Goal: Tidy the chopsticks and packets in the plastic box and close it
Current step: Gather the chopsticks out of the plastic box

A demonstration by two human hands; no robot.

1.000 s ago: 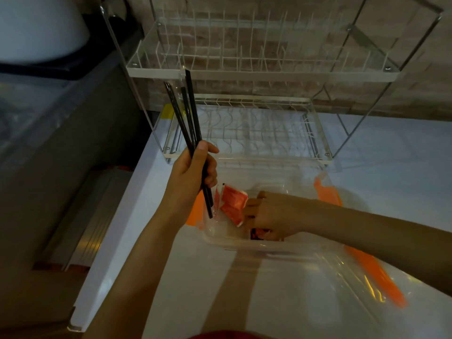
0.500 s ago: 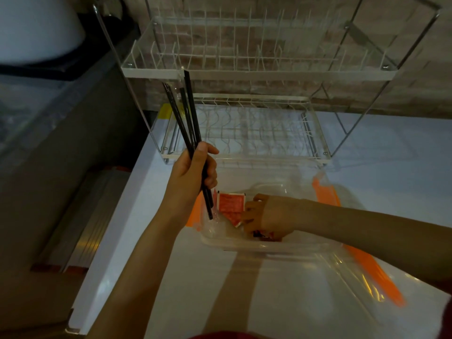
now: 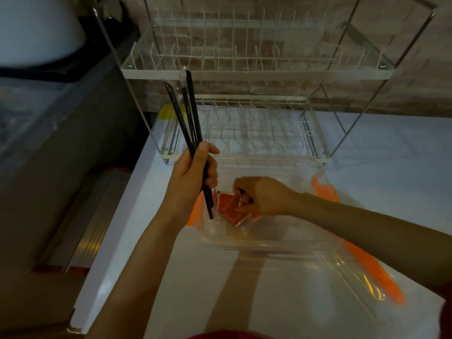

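A clear plastic box [image 3: 244, 241] with orange clips stands open on the white counter. My left hand [image 3: 193, 177] grips a bundle of black chopsticks [image 3: 188, 113] upright, their lower tips dipping into the box's left end. My right hand [image 3: 261, 194] is inside the box, fingers pinched on red-orange packets [image 3: 228, 209] that lie against the left part of the box. The clear lid [image 3: 354, 277] with an orange clip [image 3: 374, 272] lies to the right front, partly under my right forearm.
A two-tier white wire dish rack [image 3: 244, 133] stands just behind the box, against a brick wall. The counter's left edge [image 3: 107, 241] drops off to a grey surface. A white rounded object [image 3: 36, 28] sits at the far upper left.
My right hand has shifted up and left inside the box, lifting and turning the red-orange packets. My left hand keeps the chopsticks in the same upright hold.
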